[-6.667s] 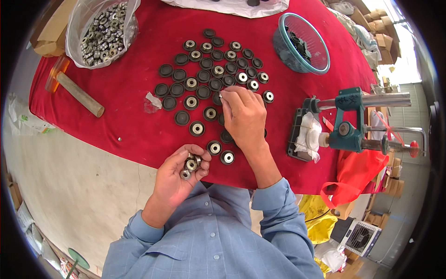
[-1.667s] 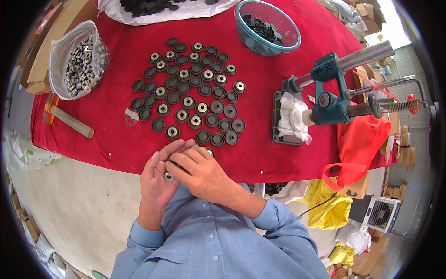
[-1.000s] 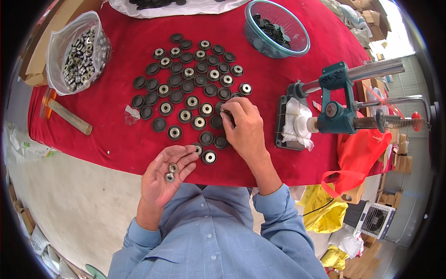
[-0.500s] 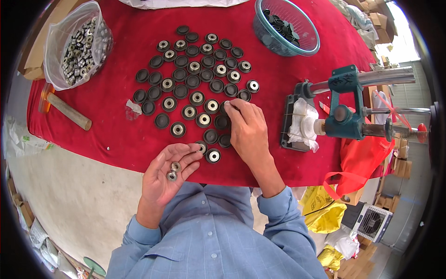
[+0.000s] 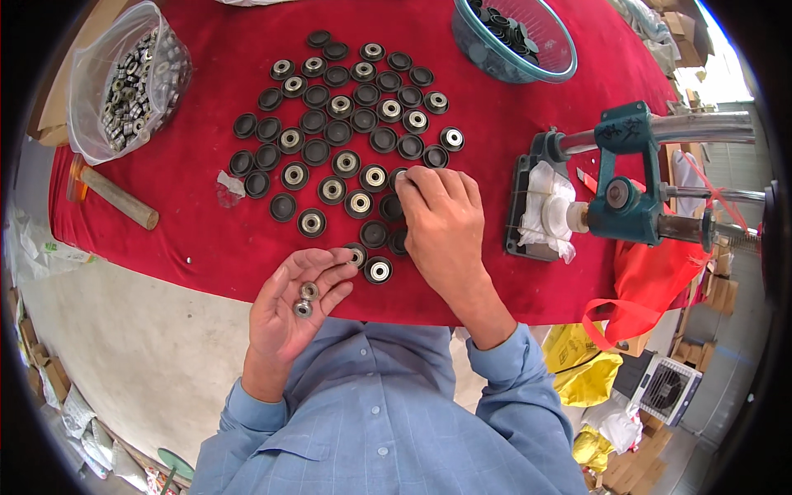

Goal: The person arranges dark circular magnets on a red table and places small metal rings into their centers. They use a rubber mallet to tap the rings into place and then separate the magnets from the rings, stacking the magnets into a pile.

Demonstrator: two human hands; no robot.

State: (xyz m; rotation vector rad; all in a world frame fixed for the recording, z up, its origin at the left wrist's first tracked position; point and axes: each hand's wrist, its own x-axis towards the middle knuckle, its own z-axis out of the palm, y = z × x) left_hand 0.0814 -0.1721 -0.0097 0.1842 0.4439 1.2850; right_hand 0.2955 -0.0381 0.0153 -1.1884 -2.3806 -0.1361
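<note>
Head cam: our left hand (image 5: 289,309) cups two bearings (image 5: 306,299), palm open; right hand (image 5: 441,219) fingers pinch one near surface's front edge. Small, stiff, slippery; grip by rim.

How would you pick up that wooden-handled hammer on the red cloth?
Probably grip the hammer around the middle of its round wooden handle, coming from above. It lies flat on the red cloth with bare cloth on both sides, so fingers can wrap it.

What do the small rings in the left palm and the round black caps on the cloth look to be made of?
Small rings: likely steel, shiny silver with bright glints. Black caps: matte and dark, probably rubber or plastic; the view leaves it open.
</note>
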